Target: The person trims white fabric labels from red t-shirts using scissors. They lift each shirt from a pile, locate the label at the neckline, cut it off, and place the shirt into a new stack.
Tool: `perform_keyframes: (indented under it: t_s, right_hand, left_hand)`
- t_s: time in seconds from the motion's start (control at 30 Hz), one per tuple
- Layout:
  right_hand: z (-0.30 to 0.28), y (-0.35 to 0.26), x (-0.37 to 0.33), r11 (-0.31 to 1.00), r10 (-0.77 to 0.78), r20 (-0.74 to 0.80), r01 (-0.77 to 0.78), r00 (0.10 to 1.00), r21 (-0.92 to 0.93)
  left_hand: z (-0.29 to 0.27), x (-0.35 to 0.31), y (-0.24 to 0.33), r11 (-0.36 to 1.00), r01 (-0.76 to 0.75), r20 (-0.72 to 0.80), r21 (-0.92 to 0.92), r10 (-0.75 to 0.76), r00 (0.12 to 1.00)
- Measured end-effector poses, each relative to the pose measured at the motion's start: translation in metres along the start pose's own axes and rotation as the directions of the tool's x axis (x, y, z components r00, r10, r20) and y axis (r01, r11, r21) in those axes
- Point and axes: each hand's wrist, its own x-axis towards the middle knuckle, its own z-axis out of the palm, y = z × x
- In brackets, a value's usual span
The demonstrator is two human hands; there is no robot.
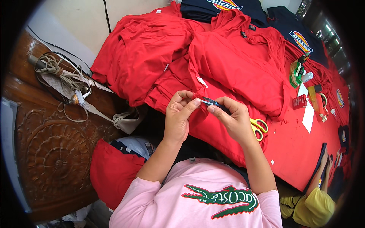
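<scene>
My left hand [180, 115] pinches the edge of a red T-shirt [235, 72] between thumb and fingers. Close against that edge, a pair of small dark-blue thread snips [221, 107] points its blades at my left fingertips. My right hand [236, 118] is closed round the snips' handle. The shirt lies spread over other red garments, with a small white label [202, 81] on it just above my hands. Yellow-handled scissors [259, 128] rest on the cloth beside my right wrist. Whether a thread lies between the blades is too small to tell.
Red garments [148, 49] are heaped at the back left, folded navy shirts [228, 14] behind. A green tape dispenser [295, 74], a red box [299, 102] and white card [308, 117] lie right. Bundled cable [57, 68] hangs left. A co-worker in yellow [315, 207] works at lower right.
</scene>
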Motion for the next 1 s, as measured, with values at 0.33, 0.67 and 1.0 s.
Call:
perform_keyframes:
  t_s: [0.33, 0.67, 1.0]
  right_hand:
    - [0.001, 0.022, 0.002, 0.988, 0.025, -0.106, -0.008, 0.994, 0.155]
    - [0.02, 0.024, -0.007, 0.987, -0.139, -0.279, 0.154, 0.95, 0.035]
    - [0.025, 0.032, 0.0, 0.915, -0.367, -0.145, 0.328, 0.919, -0.235]
  left_hand:
    - [0.0, 0.001, -0.002, 1.0, -0.018, -0.012, 0.022, 0.018, 1.0]
    - [-0.003, 0.001, 0.002, 0.998, 0.034, -0.014, -0.057, -0.035, 0.999]
    - [0.01, -0.003, -0.003, 0.975, -0.061, 0.08, 0.214, 0.044, 0.996]
